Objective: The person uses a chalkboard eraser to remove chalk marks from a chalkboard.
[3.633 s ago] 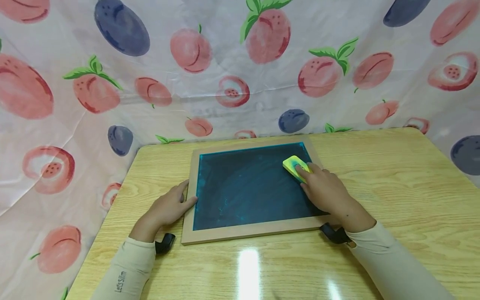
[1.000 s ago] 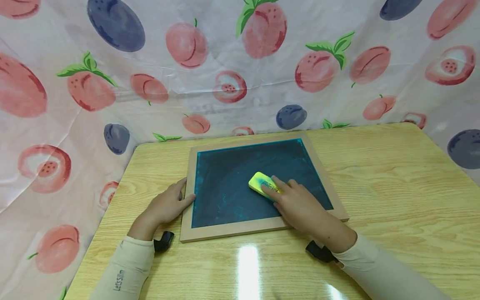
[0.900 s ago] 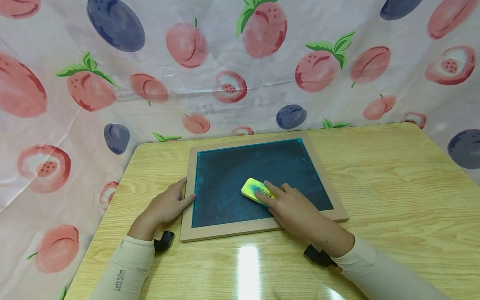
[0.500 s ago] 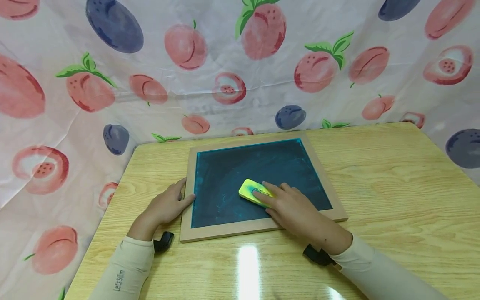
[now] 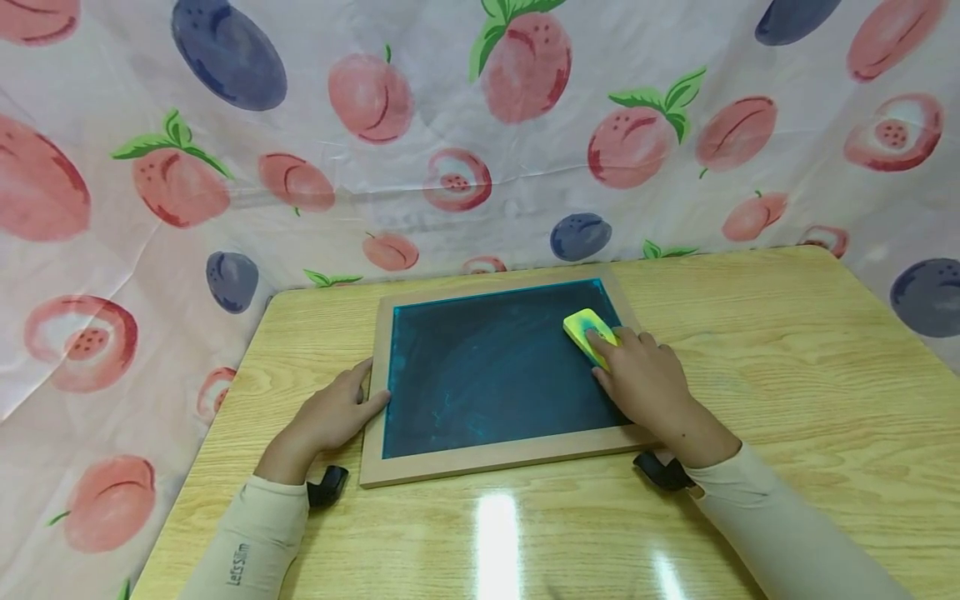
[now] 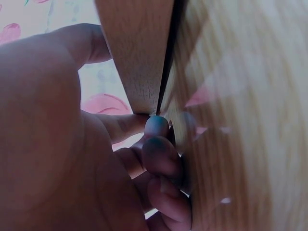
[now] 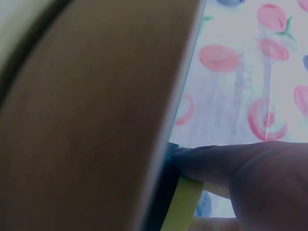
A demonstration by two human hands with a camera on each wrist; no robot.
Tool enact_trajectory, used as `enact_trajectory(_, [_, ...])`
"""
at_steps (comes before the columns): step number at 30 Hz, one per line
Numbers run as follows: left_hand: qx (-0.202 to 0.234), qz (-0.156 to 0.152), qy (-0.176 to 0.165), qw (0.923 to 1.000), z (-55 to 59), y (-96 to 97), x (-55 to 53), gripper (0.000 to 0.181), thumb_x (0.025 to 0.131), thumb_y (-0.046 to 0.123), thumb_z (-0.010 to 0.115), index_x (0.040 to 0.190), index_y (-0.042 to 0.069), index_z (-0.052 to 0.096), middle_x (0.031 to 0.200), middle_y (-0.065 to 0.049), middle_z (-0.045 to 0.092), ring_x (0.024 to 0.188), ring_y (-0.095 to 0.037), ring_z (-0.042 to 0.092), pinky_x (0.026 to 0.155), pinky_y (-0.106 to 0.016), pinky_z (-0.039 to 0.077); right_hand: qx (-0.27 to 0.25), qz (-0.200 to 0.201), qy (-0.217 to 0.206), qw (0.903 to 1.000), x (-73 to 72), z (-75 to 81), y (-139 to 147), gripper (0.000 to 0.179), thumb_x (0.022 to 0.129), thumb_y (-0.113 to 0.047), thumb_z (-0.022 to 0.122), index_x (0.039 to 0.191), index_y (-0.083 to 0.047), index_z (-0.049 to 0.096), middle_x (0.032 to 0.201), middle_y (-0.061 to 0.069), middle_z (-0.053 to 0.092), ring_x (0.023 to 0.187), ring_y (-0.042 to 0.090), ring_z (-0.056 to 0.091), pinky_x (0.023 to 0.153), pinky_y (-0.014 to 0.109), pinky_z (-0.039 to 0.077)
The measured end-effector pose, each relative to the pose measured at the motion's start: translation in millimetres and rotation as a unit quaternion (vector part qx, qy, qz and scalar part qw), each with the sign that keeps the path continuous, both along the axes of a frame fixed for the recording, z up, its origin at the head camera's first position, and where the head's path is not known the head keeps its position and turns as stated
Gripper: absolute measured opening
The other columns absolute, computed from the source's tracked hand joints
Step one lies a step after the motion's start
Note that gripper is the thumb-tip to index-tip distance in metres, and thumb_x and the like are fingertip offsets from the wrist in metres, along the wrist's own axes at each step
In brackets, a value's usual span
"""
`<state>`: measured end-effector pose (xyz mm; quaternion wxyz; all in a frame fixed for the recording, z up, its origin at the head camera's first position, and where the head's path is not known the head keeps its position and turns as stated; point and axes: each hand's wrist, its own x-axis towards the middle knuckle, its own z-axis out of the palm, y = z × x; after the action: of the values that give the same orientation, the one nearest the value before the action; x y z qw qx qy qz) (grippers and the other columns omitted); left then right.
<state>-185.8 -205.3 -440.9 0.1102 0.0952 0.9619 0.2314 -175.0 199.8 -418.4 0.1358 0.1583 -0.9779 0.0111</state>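
A small wood-framed chalkboard lies on the table, its dark face streaked with faint blue-green marks. My left hand holds its left side, the thumb on top of the frame. In the left wrist view the other fingers are curled low against the frame's edge and the tabletop. Near the board's upper right, my right hand grips a yellow chalkboard eraser stained blue-green on top. In the right wrist view a strip of the eraser shows below the thumb; the rest is hidden.
The wood-grain table reaches past the board on both sides. Behind it hangs a fruit-patterned cloth. A black wrist mount sits under the left wrist, another black mount under the right.
Over the last half second my right hand has moved the eraser from the board's lower middle to its upper right. My left hand has stayed at the left side.
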Motion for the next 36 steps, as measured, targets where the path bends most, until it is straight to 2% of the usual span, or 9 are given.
enact_trajectory(4, [0.008, 0.002, -0.001, 1.0000, 0.0, 0.1, 0.1, 0.075, 0.090, 0.060, 0.039, 0.149, 0.022, 0.014, 0.146, -0.007, 0.032, 0.128, -0.029, 0.040, 0.095, -0.054, 0.036, -0.002, -0.014, 0.003, 0.9999, -1.3, 0.4, 4, 0.049, 0.082, -0.027, 0.069, 0.127, -0.014, 0.056, 0.102, 0.021, 0.060, 0.084, 0.037, 0.059, 0.059, 0.048, 0.048])
enact_trajectory(11, [0.011, 0.000, 0.001, 0.9999, 0.0, 0.3, 0.7, 0.073, 0.090, 0.058, 0.041, 0.149, 0.022, 0.015, 0.145, -0.007, 0.034, 0.127, -0.029, 0.041, 0.094, -0.053, 0.037, -0.014, -0.006, -0.008, 0.9998, -2.9, 2.5, 6, 0.048, 0.083, -0.026, 0.068, 0.128, -0.013, 0.056, 0.107, 0.022, 0.059, 0.088, 0.038, 0.058, 0.064, 0.050, 0.049])
enact_trajectory(19, [0.008, 0.001, 0.003, 1.0000, 0.0, -0.5, 1.4, 0.073, 0.091, 0.058, 0.040, 0.149, 0.022, 0.015, 0.146, -0.008, 0.032, 0.129, -0.029, 0.040, 0.094, -0.054, 0.037, -0.068, -0.010, -0.015, 0.9975, -0.6, 19.1, 10, 0.046, 0.086, -0.024, 0.064, 0.129, -0.009, 0.054, 0.114, 0.022, 0.057, 0.094, 0.038, 0.056, 0.075, 0.051, 0.047])
enact_trajectory(29, [0.019, 0.001, 0.008, 0.9998, -1.7, -0.7, 3.9, 0.074, 0.090, 0.058, 0.041, 0.149, 0.021, 0.016, 0.146, -0.007, 0.033, 0.128, -0.029, 0.040, 0.095, -0.052, 0.037, -0.091, -0.051, -0.022, 0.9943, -2.8, 34.4, 33, 0.044, 0.089, -0.023, 0.059, 0.130, -0.010, 0.053, 0.120, 0.025, 0.053, 0.103, 0.044, 0.053, 0.078, 0.056, 0.045])
enact_trajectory(36, [0.007, 0.006, 0.002, 1.0000, -3.8, -0.3, 2.9, 0.075, 0.090, 0.060, 0.040, 0.149, 0.022, 0.015, 0.146, -0.008, 0.033, 0.128, -0.030, 0.040, 0.095, -0.054, 0.036, -0.087, -0.073, -0.048, 0.9924, -6.0, 33.2, 53, 0.042, 0.091, -0.022, 0.055, 0.130, -0.006, 0.053, 0.121, 0.029, 0.051, 0.100, 0.049, 0.051, 0.075, 0.060, 0.044])
